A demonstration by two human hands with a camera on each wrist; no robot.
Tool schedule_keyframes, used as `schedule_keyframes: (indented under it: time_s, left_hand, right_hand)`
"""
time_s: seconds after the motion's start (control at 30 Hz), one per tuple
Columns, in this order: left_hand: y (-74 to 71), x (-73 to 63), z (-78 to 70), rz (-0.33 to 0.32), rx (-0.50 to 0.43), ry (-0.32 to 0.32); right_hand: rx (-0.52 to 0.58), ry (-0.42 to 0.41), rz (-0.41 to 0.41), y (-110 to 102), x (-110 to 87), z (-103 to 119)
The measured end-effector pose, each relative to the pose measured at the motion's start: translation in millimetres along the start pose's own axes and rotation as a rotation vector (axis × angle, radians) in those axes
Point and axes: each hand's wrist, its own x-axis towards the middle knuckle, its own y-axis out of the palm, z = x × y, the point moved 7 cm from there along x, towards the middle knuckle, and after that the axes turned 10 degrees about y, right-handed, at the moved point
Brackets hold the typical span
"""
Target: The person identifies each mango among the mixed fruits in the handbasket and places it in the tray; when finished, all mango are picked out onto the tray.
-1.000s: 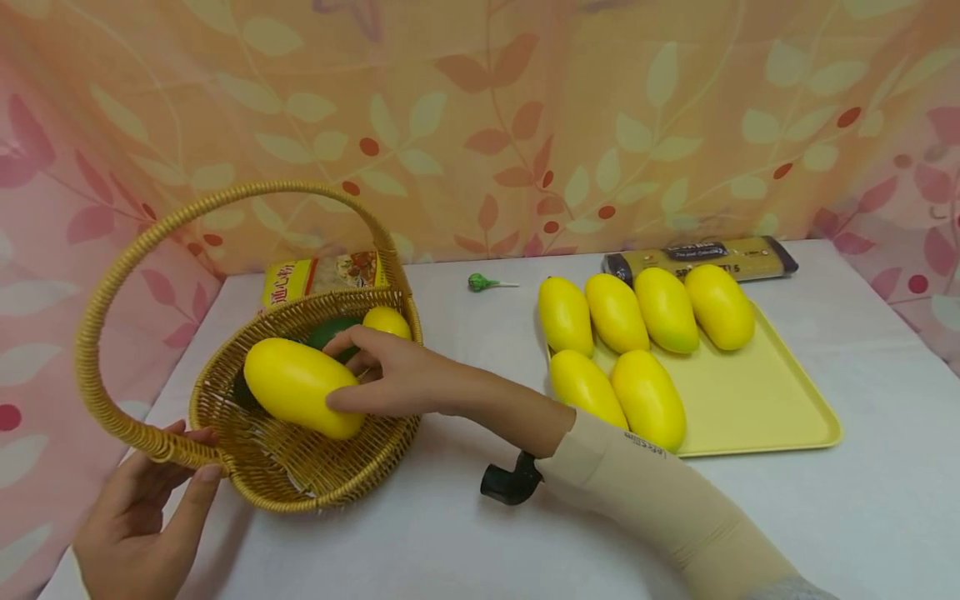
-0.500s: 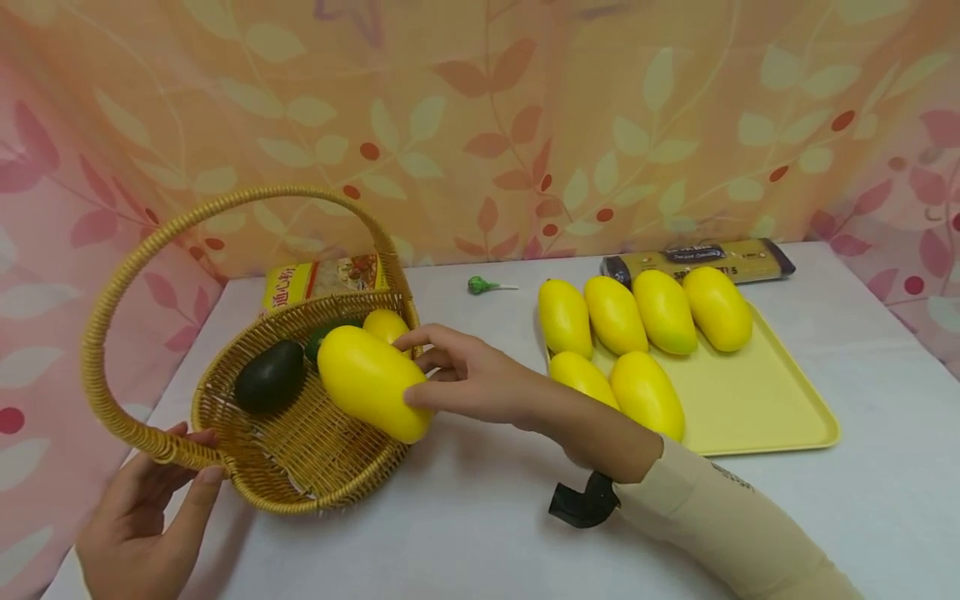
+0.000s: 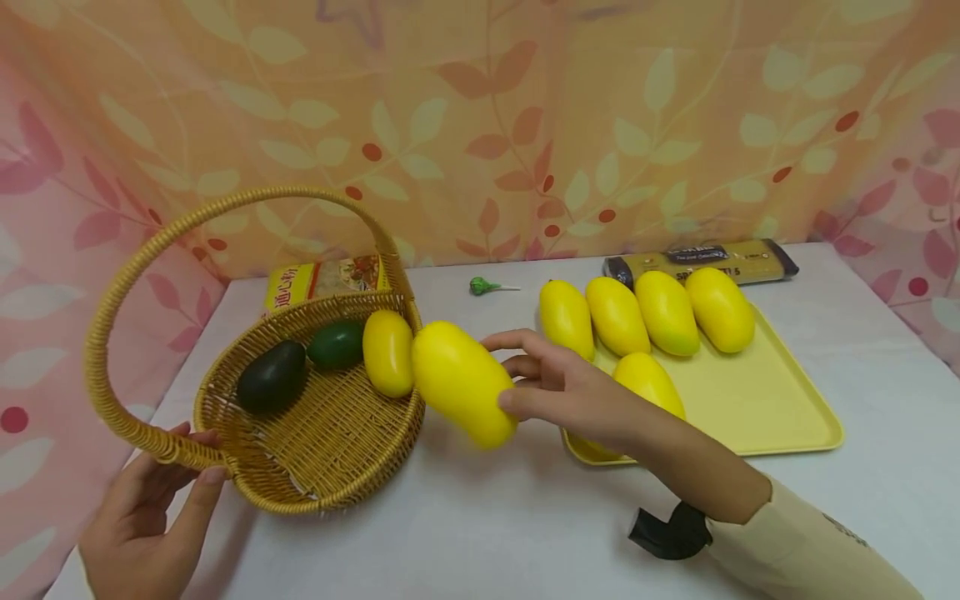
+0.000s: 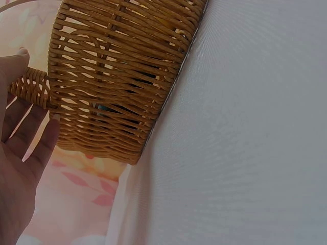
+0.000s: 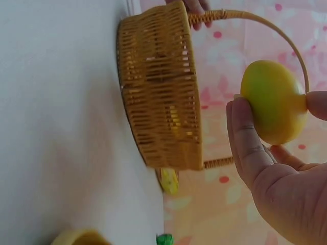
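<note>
My right hand (image 3: 573, 387) holds a yellow mango (image 3: 459, 379) between thumb and fingers, raised above the table just right of the wicker basket (image 3: 386, 479). In the right wrist view the same mango (image 5: 276, 102) shows its greenish end. My left hand (image 3: 150, 508) grips the near base of the basket's arched handle, thumb on one side and fingers on the other; the left wrist view shows these fingers (image 4: 43, 148) beside the woven wall. Inside the basket lie a dark avocado (image 3: 272, 377), a smaller green fruit (image 3: 337, 345) and another mango (image 3: 388, 354).
A pale yellow tray (image 3: 757, 408) at the right carries several mangoes (image 3: 618, 315), one mostly hidden by my right hand. Behind it lies a spaghetti pack (image 3: 738, 260). A green lollipop (image 3: 480, 286) lies at the back middle, and a yellow pasta packet (image 3: 322, 279) behind the basket.
My right hand has lifted the mango out of the basket and carried it right, past the rim. The avocado and the basket's other mango now show fully. My left hand stays at the handle.
</note>
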Motion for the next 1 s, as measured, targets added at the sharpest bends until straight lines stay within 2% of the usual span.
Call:
schedule_keyframes:
  time_s: [0.4, 0.53, 0.57, 0.63, 0.73, 0.87, 1.0]
  left_hand:
    - [0.9, 0.5, -0.6, 0.025, 0.108, -0.016]
    - [1.1, 0.4, -0.2, 0.022, 0.03, -0.006]
    - [1.3, 0.2, -0.1, 0.026, 0.04, -0.008]
    - [1.5, 0.3, 0.1, 0.03, 0.048, -0.01]
    - [1.5, 0.3, 0.1, 0.036, 0.108, -0.028]
    - [1.0, 0.2, -0.4, 0.03, 0.143, -0.047]
    - [1.2, -0.5, -0.5, 0.03, 0.145, -0.053]
  right_hand:
    - [-0.016, 0.031, -0.133, -47, -48.8, -17]
    - [-0.017, 0.046, -0.211, -69, -68.7, -28]
    - [-0.021, 0.046, -0.233, -76, -74.3, -32]
    - [-0.034, 0.039, -0.273, -90, -85.8, -38]
    - [-0.048, 0.017, -0.325, -110, -102.2, -45]
    - [-0.016, -0.02, -0.363, -131, -121.2, -52]
    - [-0.008, -0.014, -0.41, -150, -138.1, -63]
